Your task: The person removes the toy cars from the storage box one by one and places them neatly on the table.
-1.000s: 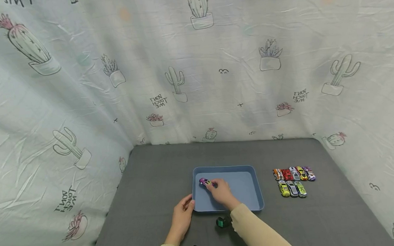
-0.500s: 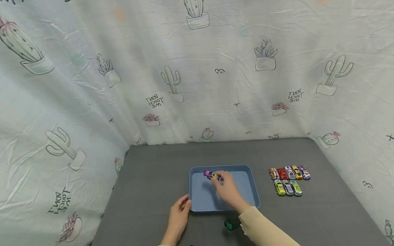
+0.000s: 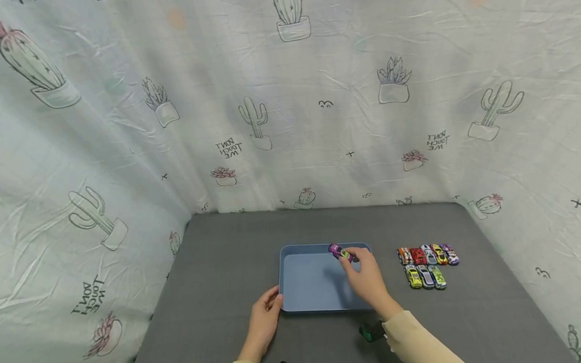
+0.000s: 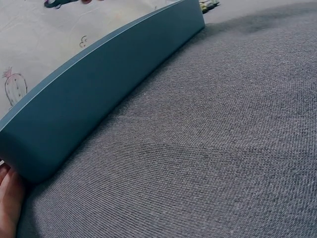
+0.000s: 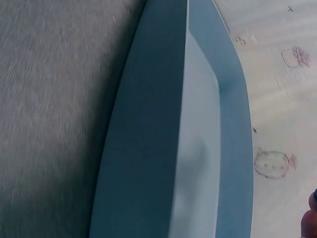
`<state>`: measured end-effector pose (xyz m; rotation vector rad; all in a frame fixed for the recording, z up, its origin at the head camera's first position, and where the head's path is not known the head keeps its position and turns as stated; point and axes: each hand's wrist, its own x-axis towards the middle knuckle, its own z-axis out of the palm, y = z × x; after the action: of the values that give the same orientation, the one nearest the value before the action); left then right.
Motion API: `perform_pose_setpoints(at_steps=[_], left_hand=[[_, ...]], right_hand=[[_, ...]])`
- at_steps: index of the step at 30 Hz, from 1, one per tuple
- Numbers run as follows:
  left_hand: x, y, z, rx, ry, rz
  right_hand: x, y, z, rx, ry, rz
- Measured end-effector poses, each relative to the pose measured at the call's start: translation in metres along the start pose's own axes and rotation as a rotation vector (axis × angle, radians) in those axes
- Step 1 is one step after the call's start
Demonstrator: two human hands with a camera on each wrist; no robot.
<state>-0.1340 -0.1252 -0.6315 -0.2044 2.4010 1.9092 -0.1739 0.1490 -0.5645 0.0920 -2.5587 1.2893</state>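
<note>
My right hand [image 3: 365, 276] pinches a purple and yellow-green toy car [image 3: 340, 252] between thumb and fingers, held in the air over the back right part of a blue rectangular tray [image 3: 307, 311]. Part of this car [image 4: 59, 3] also shows at the top of the left wrist view. In the right wrist view only a bit of a fingertip [image 5: 309, 223] shows at the right edge. My left hand [image 3: 263, 322] rests against the outside of the tray's front left corner, its fingers loosely bent. The left wrist view shows those fingers [image 4: 10, 201] touching the tray's corner.
Right of the tray, several toy cars stand side by side in two rows, among them a red car [image 3: 417, 256] at the back and a yellow car [image 3: 414, 277] in front. A grey cloth [image 3: 235, 261] covers the table. Cactus-print curtains [image 3: 317, 120] hang behind and at both sides.
My right hand has lifted the purple toy car from low in the tray's left part and carried it right and up. The left hand stays at the tray's corner.
</note>
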Motion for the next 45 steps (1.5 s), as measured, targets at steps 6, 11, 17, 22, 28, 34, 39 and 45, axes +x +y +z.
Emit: perform_pose_setpoints(at_steps=[6, 11, 17, 22, 28, 34, 39, 45], left_hand=[[-0.002, -0.002, 0.000, 0.012, -0.011, -0.006], [-0.001, -0.001, 0.000, 0.003, -0.011, -0.003], [0.000, 0.001, -0.001, -0.001, -0.002, 0.007], [0.000, 0.001, 0.000, 0.001, 0.001, 0.008], [0.000, 0.001, 0.000, 0.002, 0.004, 0.008], [0.000, 0.001, 0.001, 0.014, -0.004, 0.001], [0.000, 0.003, 0.001, 0.004, -0.002, 0.005], [-0.001, 0.004, -0.001, -0.008, 0.011, 0.005]], right_hand=[[-0.004, 0.013, -0.019, -0.013, 0.026, 0.047], [-0.005, 0.021, -0.032, -0.037, 0.070, 0.072], [-0.004, 0.031, -0.046, -0.036, 0.127, 0.101], [-0.006, 0.044, -0.058, -0.040, 0.182, 0.114], [-0.009, 0.056, -0.070, -0.054, 0.212, 0.124], [-0.011, 0.065, -0.082, -0.068, 0.228, 0.156], [-0.014, 0.075, -0.094, -0.073, 0.202, 0.217], [-0.021, 0.083, -0.108, -0.080, 0.196, 0.294]])
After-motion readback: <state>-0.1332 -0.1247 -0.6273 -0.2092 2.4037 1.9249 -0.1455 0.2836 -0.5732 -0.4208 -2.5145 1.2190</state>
